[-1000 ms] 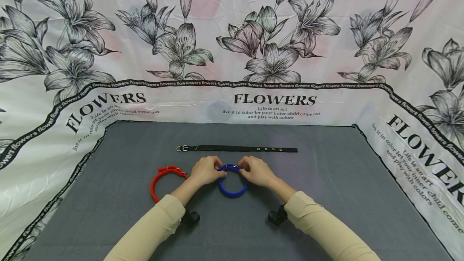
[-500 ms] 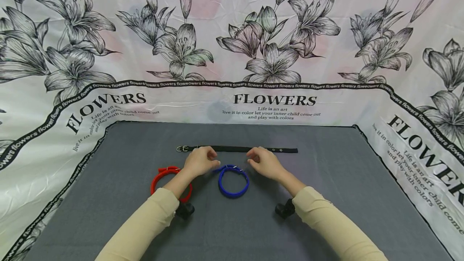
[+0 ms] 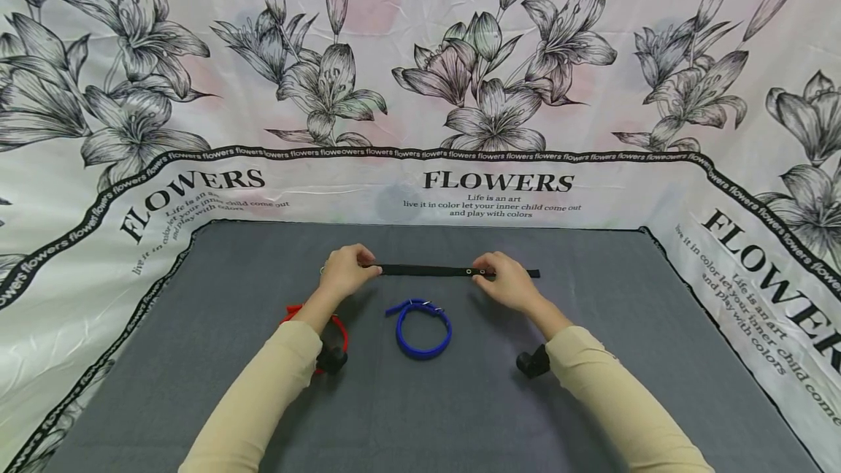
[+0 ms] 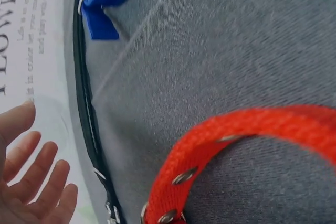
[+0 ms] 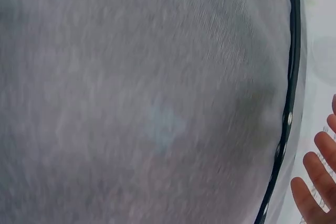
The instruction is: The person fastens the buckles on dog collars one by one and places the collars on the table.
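A black collar (image 3: 427,270) lies stretched out flat across the table, with metal eyelets towards its right end. My left hand (image 3: 344,270) is over its buckle end, hiding most of the buckle. Over the eyelets is my right hand (image 3: 507,279), thumb and fingertips overlapping the strap in the head view. Both wrist views show parted fingers with nothing gripped between them: the left hand (image 4: 39,187) and the right hand (image 5: 321,179) each appear beside the strap. Nearer the body, a blue collar (image 3: 423,354) lies buckled into a ring, its tail pointing left.
A red collar (image 3: 343,334), also looped, lies on the left, partly covered by the left forearm and the black wrist camera (image 3: 331,360). Grey cloth (image 3: 420,422) covers the table. A white flower-printed curtain (image 3: 499,188) stands behind and along the sides.
Both hands have let go of the blue collar, moved forward and apart, and come over the black collar. The blue collar stays where it was, its tail now showing.
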Action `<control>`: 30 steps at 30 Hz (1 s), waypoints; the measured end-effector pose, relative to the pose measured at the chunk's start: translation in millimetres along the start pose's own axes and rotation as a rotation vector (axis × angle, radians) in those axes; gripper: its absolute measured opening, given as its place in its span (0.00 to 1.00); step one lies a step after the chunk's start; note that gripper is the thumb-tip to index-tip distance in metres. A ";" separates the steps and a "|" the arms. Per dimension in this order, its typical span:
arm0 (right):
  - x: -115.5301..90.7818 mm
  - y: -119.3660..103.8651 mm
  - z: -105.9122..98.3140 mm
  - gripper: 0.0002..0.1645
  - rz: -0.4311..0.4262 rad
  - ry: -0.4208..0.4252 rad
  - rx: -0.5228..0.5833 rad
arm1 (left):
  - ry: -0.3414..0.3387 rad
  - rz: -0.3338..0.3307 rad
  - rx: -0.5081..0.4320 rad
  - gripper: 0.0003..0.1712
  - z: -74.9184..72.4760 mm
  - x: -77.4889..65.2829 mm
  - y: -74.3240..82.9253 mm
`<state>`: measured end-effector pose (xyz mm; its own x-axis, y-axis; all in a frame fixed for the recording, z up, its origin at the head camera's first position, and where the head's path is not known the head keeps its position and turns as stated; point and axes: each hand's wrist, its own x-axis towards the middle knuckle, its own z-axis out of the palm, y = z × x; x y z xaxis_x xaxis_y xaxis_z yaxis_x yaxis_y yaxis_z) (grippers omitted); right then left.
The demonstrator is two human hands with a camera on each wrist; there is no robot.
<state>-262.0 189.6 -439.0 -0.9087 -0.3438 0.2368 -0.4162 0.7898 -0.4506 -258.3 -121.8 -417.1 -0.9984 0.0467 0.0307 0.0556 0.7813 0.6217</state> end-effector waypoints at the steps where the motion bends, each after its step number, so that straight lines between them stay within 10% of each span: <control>1: 0.2 2.7 -0.8 0.16 0.007 -0.002 -0.004 | 0.005 -0.013 0.001 0.16 -0.2 1.3 -0.6; 30: -4.9 59.4 -11.5 0.22 0.205 -0.036 -0.156 | -0.015 -0.164 0.173 0.25 8.1 20.2 -21.8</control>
<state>-281.9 244.0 -457.0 -0.9753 -0.1838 0.1223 -0.2155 0.9127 -0.3471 -279.6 -132.9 -436.3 -0.9941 -0.0810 -0.0719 -0.1055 0.8740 0.4744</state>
